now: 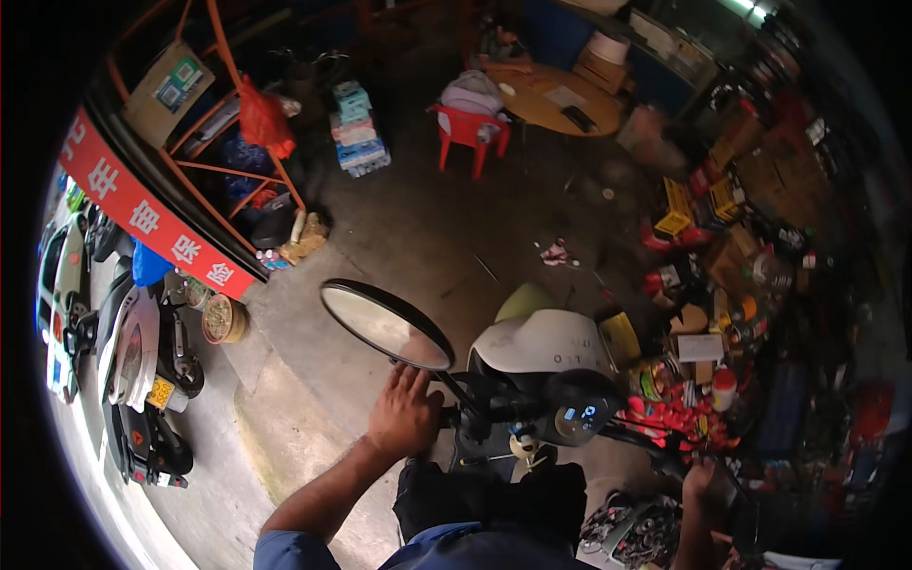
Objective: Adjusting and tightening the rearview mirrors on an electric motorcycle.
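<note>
Just past dark trousers [489,503], straight ahead: a white scooter [546,344], with a lit display [575,416] at the middle of its handlebar [452,417]. Reaching to both ends, well apart, with the left hand [408,415] laid over the left end, below a dark-rimmed mirror [385,325], and the right hand [708,483] at the right end, in shadow. Cannot tell whether clamped tight or resting. Beyond, parked scooters [138,351] and a red banner [161,233] left; yellow-and-black boxes [674,207] right. Farthest off, a red chair [461,138] beside an oval tabletop [534,106].

Left hand [407,418], right hand [706,481]; well apart
</note>
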Demonstrator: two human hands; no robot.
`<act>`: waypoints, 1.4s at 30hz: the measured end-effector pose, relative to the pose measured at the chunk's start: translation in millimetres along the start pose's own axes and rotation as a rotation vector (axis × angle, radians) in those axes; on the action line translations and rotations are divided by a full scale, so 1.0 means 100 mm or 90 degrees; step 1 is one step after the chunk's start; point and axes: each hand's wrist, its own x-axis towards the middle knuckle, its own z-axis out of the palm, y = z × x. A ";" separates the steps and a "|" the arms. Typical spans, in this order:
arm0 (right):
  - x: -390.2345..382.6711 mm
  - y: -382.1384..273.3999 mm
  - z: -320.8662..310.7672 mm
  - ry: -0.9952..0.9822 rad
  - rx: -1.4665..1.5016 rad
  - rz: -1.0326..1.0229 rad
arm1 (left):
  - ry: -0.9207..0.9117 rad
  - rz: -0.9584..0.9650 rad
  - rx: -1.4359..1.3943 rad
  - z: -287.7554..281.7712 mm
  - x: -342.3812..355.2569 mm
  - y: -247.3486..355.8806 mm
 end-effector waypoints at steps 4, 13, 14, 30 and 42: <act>0.06 -0.03 0.08 0.013 0.079 -0.004 | 0.056 -0.004 0.048 0.00 -0.10 0.14; 0.01 0.01 0.14 0.051 0.235 -0.095 | 0.077 -0.029 0.141 -0.06 0.14 0.41; 0.02 0.09 0.18 0.099 0.216 -0.118 | 0.074 -0.014 0.149 -0.02 0.07 0.45; 0.04 -0.30 0.12 0.159 0.220 -0.124 | 0.229 0.027 0.207 0.15 -0.29 0.55; -0.05 -0.41 -0.03 0.198 0.175 -0.125 | 0.407 0.119 -0.259 -0.12 -0.22 1.62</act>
